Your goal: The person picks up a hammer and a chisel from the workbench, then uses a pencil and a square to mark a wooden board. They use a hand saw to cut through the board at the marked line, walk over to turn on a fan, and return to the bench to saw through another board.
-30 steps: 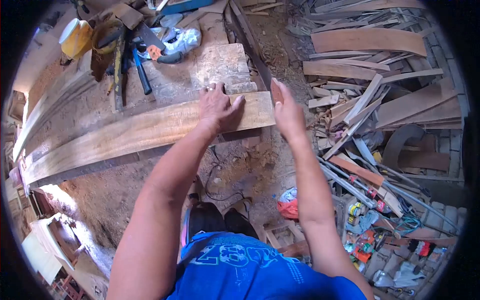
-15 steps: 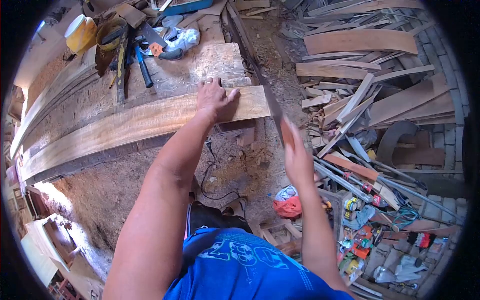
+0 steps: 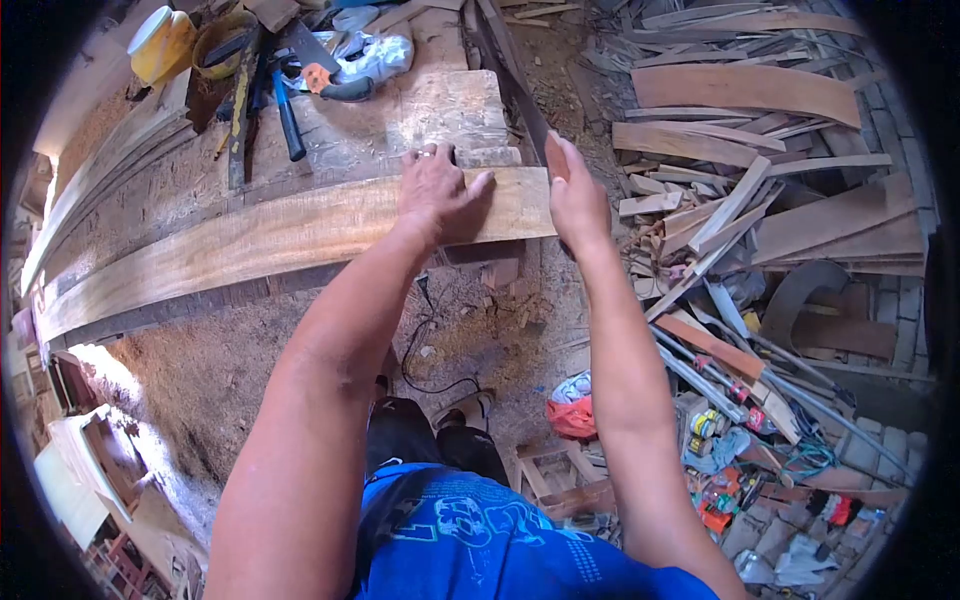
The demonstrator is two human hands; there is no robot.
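Note:
A long, curved, pale wooden board point(image 3: 250, 240) lies along the near edge of the workbench point(image 3: 350, 135). My left hand point(image 3: 436, 188) rests on it near the right end, thumb spread out and fingertips at the far edge. At that end my right hand point(image 3: 580, 200) is closed round the wooden handle point(image 3: 556, 158) of a handsaw. The saw's dark blade point(image 3: 534, 118) points away from me, slanting up and left past the board's end.
On the bench lie a blue-handled hammer point(image 3: 288, 118), a second saw with an orange and dark handle point(image 3: 335, 86), a plastic bag point(image 3: 385, 55) and a yellow bucket point(image 3: 162, 48). Wood offcuts point(image 3: 745, 90) cover the floor at right. A cord point(image 3: 408, 375) trails below the bench.
My right hand has moved forward and up with the handsaw, from below the board's end to beside it. My left hand has stayed on the board. The view has shifted slightly.

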